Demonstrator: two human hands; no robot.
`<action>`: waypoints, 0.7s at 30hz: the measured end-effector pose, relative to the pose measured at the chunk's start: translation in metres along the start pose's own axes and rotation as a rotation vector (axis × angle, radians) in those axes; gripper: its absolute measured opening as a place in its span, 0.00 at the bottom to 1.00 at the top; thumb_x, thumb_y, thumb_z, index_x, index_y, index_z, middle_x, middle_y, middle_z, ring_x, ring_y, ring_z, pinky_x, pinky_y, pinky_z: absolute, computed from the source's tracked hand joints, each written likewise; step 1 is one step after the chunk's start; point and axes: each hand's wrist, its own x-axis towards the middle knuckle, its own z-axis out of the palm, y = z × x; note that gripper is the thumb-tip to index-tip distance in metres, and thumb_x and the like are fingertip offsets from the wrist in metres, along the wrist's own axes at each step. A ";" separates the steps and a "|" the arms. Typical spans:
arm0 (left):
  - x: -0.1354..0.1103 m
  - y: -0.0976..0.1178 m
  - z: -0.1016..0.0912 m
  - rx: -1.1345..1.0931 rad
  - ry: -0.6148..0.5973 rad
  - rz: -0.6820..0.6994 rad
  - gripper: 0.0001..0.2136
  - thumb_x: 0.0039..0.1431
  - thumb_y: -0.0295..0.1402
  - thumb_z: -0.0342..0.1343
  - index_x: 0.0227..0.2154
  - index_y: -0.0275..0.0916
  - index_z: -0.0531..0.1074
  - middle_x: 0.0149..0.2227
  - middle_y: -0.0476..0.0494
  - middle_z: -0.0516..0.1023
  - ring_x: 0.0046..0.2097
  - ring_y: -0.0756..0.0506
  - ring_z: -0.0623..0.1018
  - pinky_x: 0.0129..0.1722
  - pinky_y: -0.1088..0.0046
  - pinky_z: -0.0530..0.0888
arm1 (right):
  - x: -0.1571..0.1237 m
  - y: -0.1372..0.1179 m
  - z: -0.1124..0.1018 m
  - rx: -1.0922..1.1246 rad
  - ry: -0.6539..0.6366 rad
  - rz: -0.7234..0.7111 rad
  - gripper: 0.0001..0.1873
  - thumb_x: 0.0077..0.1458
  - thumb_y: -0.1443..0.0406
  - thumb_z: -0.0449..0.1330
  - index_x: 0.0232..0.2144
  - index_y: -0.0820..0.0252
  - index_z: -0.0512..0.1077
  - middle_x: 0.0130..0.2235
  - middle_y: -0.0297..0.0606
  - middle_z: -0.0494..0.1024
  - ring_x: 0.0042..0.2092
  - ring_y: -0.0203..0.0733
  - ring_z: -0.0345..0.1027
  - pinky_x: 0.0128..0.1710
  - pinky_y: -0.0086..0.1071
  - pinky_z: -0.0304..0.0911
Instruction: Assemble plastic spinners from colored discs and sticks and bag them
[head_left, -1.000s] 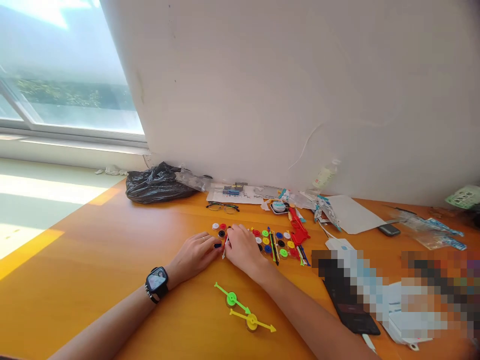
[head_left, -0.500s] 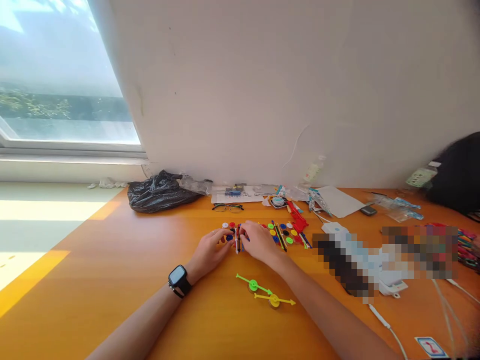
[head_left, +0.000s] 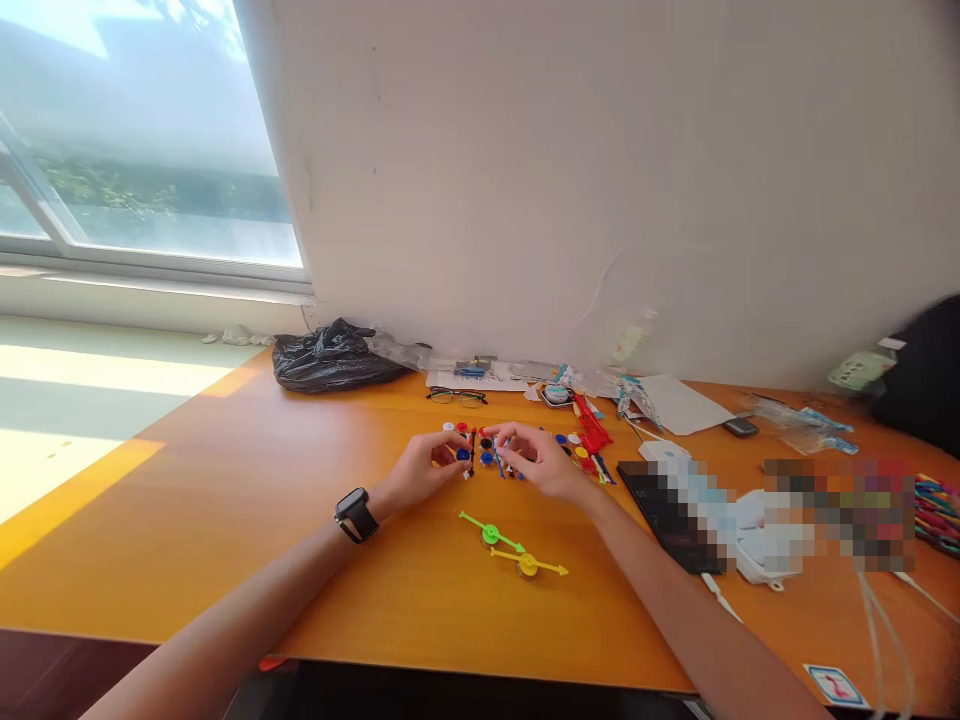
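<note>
Left hand (head_left: 426, 466): fingers curved at the black arrow (head_left: 472, 458), beyond the green spinner (head_left: 490, 534); pinch cannot be confirmed. Right hand (head_left: 550, 466): fingers curved at the blue arrow (head_left: 500, 465), also beyond that spinner; pinch likewise unverified. Light mid-shaft handling advisable, sparing the blue disc (head_left: 487, 459) between.

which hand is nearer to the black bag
Left: the left hand is in front and to the right of the black bag; the right hand is farther right.
</note>
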 end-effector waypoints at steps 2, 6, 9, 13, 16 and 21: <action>0.003 0.000 0.008 -0.128 -0.011 -0.032 0.14 0.58 0.41 0.68 0.40 0.35 0.80 0.36 0.41 0.82 0.34 0.46 0.79 0.36 0.71 0.75 | -0.004 0.004 0.001 0.050 -0.020 -0.001 0.14 0.67 0.52 0.60 0.41 0.56 0.72 0.46 0.41 0.79 0.37 0.39 0.71 0.38 0.33 0.67; 0.005 -0.002 0.025 -0.314 0.007 -0.040 0.17 0.55 0.43 0.71 0.40 0.35 0.80 0.41 0.37 0.83 0.41 0.42 0.82 0.42 0.68 0.78 | -0.009 0.010 0.006 0.021 0.053 0.004 0.15 0.67 0.50 0.59 0.40 0.55 0.70 0.38 0.34 0.73 0.36 0.38 0.67 0.38 0.32 0.65; 0.002 -0.001 0.030 -0.333 0.023 -0.052 0.18 0.57 0.44 0.70 0.42 0.35 0.80 0.45 0.35 0.83 0.46 0.40 0.82 0.46 0.65 0.78 | -0.010 0.014 0.009 0.040 0.107 0.034 0.15 0.68 0.50 0.58 0.42 0.55 0.68 0.37 0.32 0.72 0.34 0.37 0.65 0.34 0.31 0.62; -0.004 0.002 0.028 -0.343 0.042 -0.074 0.17 0.59 0.44 0.69 0.42 0.34 0.80 0.47 0.34 0.83 0.47 0.39 0.82 0.49 0.64 0.78 | -0.011 0.019 0.015 0.112 0.158 0.069 0.16 0.67 0.50 0.59 0.43 0.56 0.70 0.37 0.35 0.74 0.38 0.40 0.69 0.39 0.34 0.66; -0.005 0.005 0.027 -0.335 0.052 -0.086 0.18 0.60 0.44 0.68 0.44 0.34 0.80 0.46 0.35 0.84 0.46 0.40 0.83 0.48 0.65 0.78 | -0.012 0.024 0.021 0.135 0.185 0.076 0.16 0.65 0.52 0.60 0.45 0.58 0.74 0.39 0.38 0.77 0.40 0.42 0.72 0.44 0.37 0.67; -0.008 0.006 0.029 -0.330 0.046 -0.139 0.19 0.59 0.45 0.69 0.45 0.35 0.80 0.42 0.37 0.85 0.40 0.43 0.83 0.41 0.70 0.78 | -0.015 0.033 0.029 0.106 0.239 0.082 0.17 0.63 0.52 0.64 0.45 0.57 0.75 0.42 0.39 0.79 0.40 0.43 0.73 0.41 0.36 0.68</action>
